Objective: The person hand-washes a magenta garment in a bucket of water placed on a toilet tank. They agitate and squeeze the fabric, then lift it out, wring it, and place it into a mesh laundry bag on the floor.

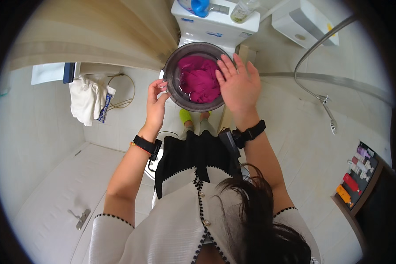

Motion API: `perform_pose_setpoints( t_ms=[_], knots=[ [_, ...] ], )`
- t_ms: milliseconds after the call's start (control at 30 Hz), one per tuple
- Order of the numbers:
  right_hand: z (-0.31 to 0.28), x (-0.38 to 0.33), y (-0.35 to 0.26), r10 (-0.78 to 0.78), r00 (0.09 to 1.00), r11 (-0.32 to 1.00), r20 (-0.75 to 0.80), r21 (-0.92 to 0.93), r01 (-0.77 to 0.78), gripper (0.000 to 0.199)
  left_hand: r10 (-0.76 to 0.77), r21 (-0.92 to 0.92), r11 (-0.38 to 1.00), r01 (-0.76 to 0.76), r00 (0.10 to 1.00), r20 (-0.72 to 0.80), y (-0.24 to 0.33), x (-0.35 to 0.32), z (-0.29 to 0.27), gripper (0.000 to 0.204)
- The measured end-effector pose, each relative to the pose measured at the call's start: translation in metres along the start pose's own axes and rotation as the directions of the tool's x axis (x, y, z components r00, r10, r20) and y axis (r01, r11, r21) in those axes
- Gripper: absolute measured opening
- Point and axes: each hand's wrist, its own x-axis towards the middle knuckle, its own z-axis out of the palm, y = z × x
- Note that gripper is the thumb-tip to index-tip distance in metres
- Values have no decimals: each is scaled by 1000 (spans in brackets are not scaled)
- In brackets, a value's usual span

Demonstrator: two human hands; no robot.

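Observation:
A dark grey round basin [170,89] sits in front of the toilet, with magenta cloth [200,79] bunched in it. Water glints around the cloth. My right hand [240,86] is raised at the basin's right rim, palm showing and fingers spread, holding nothing. My left hand [156,97] is beside the left rim with its fingers slightly bent and thumb apart. Its fingertips come very near the rim; I cannot tell whether they touch it. Both wrists wear black straps.
A white toilet tank [215,27] behind the basin carries a blue bottle [200,6] and a clear container [244,11]. A beige curtain [105,31] hangs at left, near white cloth [88,99]. To the right are a shower hose with shower head [333,126] and a shelf of bottles [356,176].

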Motion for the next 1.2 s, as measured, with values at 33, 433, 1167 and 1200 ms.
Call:
perform_pose_setpoints(
  t_ms=[33, 433, 1167, 1200],
  knots=[
    [6, -5, -3, 40, 999, 996, 30, 73, -42, 67, 16, 25, 1000, -16, 1000, 24, 1, -4, 6, 51],
    [58, -32, -36, 36, 915, 907, 402, 371, -199, 65, 176, 276, 931, -241, 955, 238, 20, -17, 60, 50],
    [-13, 15, -41, -31, 840, 975, 542, -167, 144, 54, 132, 347, 916, -200, 969, 208, -37, 16, 68, 52],
    [-34, 31, -30, -2, 926, 918, 378, -367, 152, 47, 191, 350, 902, -253, 960, 202, -48, 26, 63, 53]
  ],
)
